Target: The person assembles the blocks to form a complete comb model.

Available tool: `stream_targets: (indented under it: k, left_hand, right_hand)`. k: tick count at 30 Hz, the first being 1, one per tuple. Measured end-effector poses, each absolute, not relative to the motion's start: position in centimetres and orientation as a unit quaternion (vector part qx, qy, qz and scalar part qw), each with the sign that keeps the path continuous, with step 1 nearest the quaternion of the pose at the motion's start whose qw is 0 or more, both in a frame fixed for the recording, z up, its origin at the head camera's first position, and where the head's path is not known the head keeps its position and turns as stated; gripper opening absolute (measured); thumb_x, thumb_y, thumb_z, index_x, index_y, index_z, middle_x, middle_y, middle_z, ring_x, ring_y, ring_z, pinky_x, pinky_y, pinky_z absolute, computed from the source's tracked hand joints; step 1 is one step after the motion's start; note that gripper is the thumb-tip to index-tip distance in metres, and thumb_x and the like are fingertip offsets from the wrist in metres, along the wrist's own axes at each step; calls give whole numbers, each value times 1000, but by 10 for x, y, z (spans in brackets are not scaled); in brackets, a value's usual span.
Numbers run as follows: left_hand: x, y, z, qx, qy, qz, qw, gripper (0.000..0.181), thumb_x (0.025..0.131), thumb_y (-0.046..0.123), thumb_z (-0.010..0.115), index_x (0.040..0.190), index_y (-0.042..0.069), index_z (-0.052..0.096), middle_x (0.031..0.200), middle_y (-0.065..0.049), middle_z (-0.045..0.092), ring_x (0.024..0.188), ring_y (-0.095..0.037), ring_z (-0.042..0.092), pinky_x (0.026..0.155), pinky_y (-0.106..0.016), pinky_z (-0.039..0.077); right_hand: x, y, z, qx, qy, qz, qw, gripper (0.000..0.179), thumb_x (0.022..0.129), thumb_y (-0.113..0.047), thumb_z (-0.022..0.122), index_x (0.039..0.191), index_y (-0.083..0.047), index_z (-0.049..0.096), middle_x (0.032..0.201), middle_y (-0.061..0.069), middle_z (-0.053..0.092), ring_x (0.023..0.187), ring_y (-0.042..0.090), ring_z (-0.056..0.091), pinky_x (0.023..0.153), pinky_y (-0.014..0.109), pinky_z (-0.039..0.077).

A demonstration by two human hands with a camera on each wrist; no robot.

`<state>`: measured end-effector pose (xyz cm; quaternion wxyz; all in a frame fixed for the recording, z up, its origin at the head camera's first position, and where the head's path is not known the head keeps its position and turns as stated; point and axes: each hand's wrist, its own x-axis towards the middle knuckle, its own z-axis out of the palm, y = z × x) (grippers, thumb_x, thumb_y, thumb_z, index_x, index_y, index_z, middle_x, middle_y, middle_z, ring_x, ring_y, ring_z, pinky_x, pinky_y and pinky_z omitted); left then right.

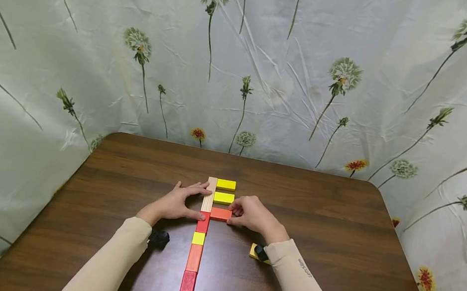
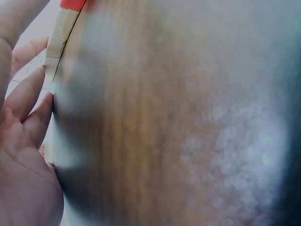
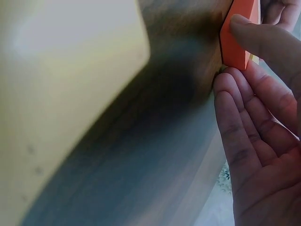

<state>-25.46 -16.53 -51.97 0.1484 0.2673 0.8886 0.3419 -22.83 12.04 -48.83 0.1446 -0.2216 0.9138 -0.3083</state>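
Note:
A column of flat blocks runs down the table. From far to near it has natural wood blocks, a red block, a small yellow block, an orange block and a deeper red block. My left hand rests along the column's left side, fingers extended at the wood and thumb at the red block. To the right, a second orange block lies crosswise against the column. My right hand pinches its outer end; in the right wrist view the thumb lies on this block.
Two yellow blocks extend rightward from the wood, farther back. Another yellow block lies partly hidden under the right wrist. The brown table meets a floral curtain behind.

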Motion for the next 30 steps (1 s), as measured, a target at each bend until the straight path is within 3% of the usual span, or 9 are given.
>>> stream_targets:
  k: [15, 30]
  left_hand:
    - [-256, -165, -522, 262, 894, 330, 152, 79, 87, 53, 87, 156, 29, 57, 177, 0, 32, 167, -33, 25, 128, -78, -5]
    - [-256, -166, -523, 268, 891, 337, 147, 77, 87, 49, 89, 155, 27, 58, 177, -1, 33, 166, -34, 26, 128, -79, -3]
  right_hand:
    - [-228, 127, -486, -210, 908, -325, 159, 32, 87, -21, 92, 112, -6, 79, 98, 0, 76, 86, 8, 66, 84, 28, 62]
    - [-223, 172, -491, -200, 898, -360, 154, 36, 87, -25, 92, 114, -4, 81, 106, 5, 81, 91, 9, 71, 86, 28, 63]
